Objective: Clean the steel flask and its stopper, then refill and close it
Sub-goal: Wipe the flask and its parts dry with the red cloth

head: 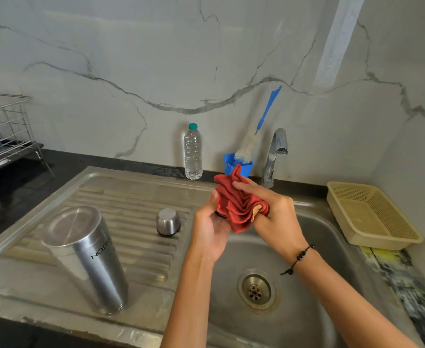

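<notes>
The steel flask [88, 257] stands upside down on the ribbed drainboard [136, 247] at the left. A small steel cap [168, 221] sits upside down on the drainboard behind it. Over the sink basin, my left hand [210, 229] holds a small dark item, likely the stopper [222, 214], almost wholly hidden by a red cloth [234, 207]. My right hand [274, 214] grips the red cloth, wrapping it around that item.
A plastic water bottle [193, 151] stands at the wall. Beside it is a blue cup [231, 167] holding a bottle brush [259, 129], then the tap [274, 156]. A beige plastic basket [372, 214] sits right of the basin; a wire dish rack [5, 136] is far left. The drain [256, 288] lies below my hands.
</notes>
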Action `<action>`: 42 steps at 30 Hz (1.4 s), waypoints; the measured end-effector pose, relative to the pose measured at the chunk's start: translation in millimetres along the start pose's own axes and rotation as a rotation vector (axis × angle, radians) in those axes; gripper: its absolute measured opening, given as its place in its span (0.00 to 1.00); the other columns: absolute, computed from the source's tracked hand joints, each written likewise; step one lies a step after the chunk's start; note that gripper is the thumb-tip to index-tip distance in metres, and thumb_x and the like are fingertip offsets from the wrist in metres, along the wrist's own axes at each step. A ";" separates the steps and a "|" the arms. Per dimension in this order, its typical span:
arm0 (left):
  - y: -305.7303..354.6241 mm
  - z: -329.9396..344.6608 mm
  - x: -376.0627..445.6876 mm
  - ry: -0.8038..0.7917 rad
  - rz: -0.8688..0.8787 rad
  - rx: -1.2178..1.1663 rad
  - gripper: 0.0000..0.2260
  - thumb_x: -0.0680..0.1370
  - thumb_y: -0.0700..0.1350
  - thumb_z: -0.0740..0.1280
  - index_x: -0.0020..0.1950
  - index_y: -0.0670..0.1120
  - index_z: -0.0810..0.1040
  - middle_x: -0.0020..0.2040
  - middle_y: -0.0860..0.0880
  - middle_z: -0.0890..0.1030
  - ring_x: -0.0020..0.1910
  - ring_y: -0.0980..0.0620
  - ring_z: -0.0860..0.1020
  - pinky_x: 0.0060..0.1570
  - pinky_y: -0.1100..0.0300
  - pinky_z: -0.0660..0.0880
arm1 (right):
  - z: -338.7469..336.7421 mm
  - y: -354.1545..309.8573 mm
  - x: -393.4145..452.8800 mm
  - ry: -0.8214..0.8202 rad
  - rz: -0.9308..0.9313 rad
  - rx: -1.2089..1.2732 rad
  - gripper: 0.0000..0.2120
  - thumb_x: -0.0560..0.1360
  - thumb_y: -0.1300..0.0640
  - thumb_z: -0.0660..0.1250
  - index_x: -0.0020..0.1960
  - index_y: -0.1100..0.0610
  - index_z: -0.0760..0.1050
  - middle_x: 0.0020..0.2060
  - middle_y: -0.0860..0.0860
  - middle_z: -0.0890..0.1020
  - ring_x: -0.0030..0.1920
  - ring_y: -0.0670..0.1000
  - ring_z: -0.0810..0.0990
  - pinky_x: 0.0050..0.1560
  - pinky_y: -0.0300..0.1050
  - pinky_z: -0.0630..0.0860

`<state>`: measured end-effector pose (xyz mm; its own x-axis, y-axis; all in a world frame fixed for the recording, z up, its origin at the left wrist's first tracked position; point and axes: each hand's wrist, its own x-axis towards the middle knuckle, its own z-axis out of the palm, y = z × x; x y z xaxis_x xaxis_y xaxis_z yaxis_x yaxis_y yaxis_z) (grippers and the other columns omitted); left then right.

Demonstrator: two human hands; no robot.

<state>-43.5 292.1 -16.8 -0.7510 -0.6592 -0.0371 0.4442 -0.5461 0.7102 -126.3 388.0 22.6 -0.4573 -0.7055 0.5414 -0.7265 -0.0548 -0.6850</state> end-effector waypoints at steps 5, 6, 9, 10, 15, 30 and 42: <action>-0.8 -2.3 1.5 -0.023 -0.016 0.087 0.22 0.72 0.50 0.62 0.62 0.40 0.76 0.54 0.43 0.82 0.54 0.48 0.78 0.56 0.52 0.73 | -5.0 2.3 0.8 -0.052 0.102 -0.042 0.26 0.67 0.74 0.63 0.57 0.52 0.80 0.53 0.51 0.83 0.53 0.45 0.80 0.56 0.28 0.71; -1.6 -3.5 1.8 -0.028 -0.022 0.120 0.21 0.72 0.50 0.62 0.61 0.41 0.77 0.51 0.45 0.83 0.52 0.49 0.78 0.55 0.53 0.74 | -6.7 5.1 2.3 -0.074 0.105 -0.071 0.24 0.67 0.73 0.64 0.57 0.52 0.80 0.52 0.51 0.83 0.52 0.45 0.81 0.54 0.25 0.70; -4.7 -3.6 3.3 -0.015 -0.034 0.223 0.20 0.72 0.50 0.64 0.60 0.40 0.75 0.50 0.44 0.80 0.52 0.48 0.76 0.58 0.48 0.71 | -12.8 11.0 13.2 -0.138 0.129 -0.151 0.20 0.70 0.71 0.64 0.56 0.54 0.81 0.50 0.51 0.84 0.51 0.47 0.81 0.50 0.20 0.68; -5.1 -1.5 2.7 -0.015 -0.034 0.237 0.18 0.72 0.51 0.66 0.57 0.41 0.76 0.49 0.45 0.80 0.50 0.50 0.76 0.53 0.51 0.72 | -14.0 12.8 17.7 -0.122 0.175 -0.119 0.19 0.71 0.70 0.63 0.55 0.54 0.81 0.49 0.51 0.84 0.50 0.46 0.81 0.48 0.19 0.67; -12.0 7.4 7.6 0.092 -0.021 0.203 0.15 0.75 0.56 0.64 0.55 0.47 0.76 0.46 0.50 0.80 0.42 0.57 0.75 0.37 0.63 0.67 | -16.4 6.9 20.6 0.097 0.217 0.071 0.22 0.71 0.72 0.60 0.54 0.50 0.81 0.46 0.44 0.83 0.50 0.38 0.79 0.54 0.31 0.72; -14.0 15.5 1.1 0.249 0.047 0.126 0.16 0.81 0.42 0.53 0.41 0.45 0.79 0.33 0.49 0.82 0.40 0.51 0.78 0.42 0.57 0.73 | 0.5 -12.9 17.5 -0.228 0.030 -0.303 0.21 0.70 0.67 0.62 0.58 0.52 0.79 0.54 0.51 0.83 0.52 0.54 0.81 0.54 0.47 0.76; -6.7 6.3 9.5 0.369 -0.006 -0.156 0.19 0.83 0.50 0.52 0.48 0.40 0.78 0.38 0.44 0.83 0.41 0.49 0.78 0.43 0.57 0.72 | 11.0 10.2 -1.6 0.074 0.376 0.128 0.24 0.70 0.71 0.61 0.52 0.44 0.80 0.47 0.46 0.84 0.50 0.43 0.80 0.59 0.41 0.74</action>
<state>-56.7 292.8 -17.4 -0.5404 -0.7819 -0.3108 0.5306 -0.6033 0.5953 -127.3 380.8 9.3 -0.7180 -0.6406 0.2722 -0.4341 0.1065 -0.8945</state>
